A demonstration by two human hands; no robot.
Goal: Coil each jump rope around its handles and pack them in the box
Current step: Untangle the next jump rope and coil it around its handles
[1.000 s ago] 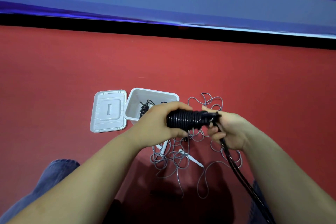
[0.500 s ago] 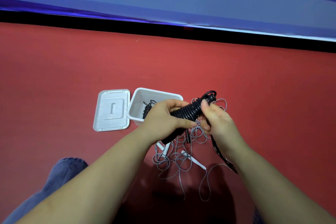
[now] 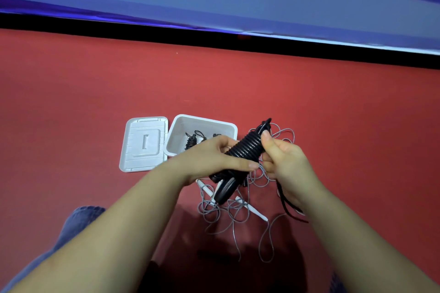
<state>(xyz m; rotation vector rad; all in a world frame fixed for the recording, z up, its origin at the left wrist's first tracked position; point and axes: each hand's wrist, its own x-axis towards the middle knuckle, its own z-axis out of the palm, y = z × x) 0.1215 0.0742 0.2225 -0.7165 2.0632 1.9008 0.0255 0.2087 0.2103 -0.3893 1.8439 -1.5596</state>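
Looking down past our knee in blue denim (image 3: 78,226), we see both forearms reach out over the red floor (image 3: 333,114). A loose grey rope (image 3: 238,211) with white handles lies tangled on the floor under our hands, not yet wound at all.

Above it, our left hand (image 3: 214,157) grips the black rope bundle (image 3: 247,150) round its lower half, fingers curled across the coils. Our right hand (image 3: 283,159) pinches the upper end, thumb pressed against the top turns, while the black tail (image 3: 288,204) hangs from under it toward our right arm. We judge the coil is nearly full, with only that tail left to wind and tuck.

Beyond the hands sits the white box (image 3: 228,126), open, with at least one wound black rope (image 3: 191,140) already inside; its lid (image 3: 145,144) lies flat just beside it on the left. So one rope or more is packed, one is close to finished, and the grey one is untouched.

A second ago the bundle lay level between our hands; now it is tilted, its far end raised, and the hanging tail looks shorter.
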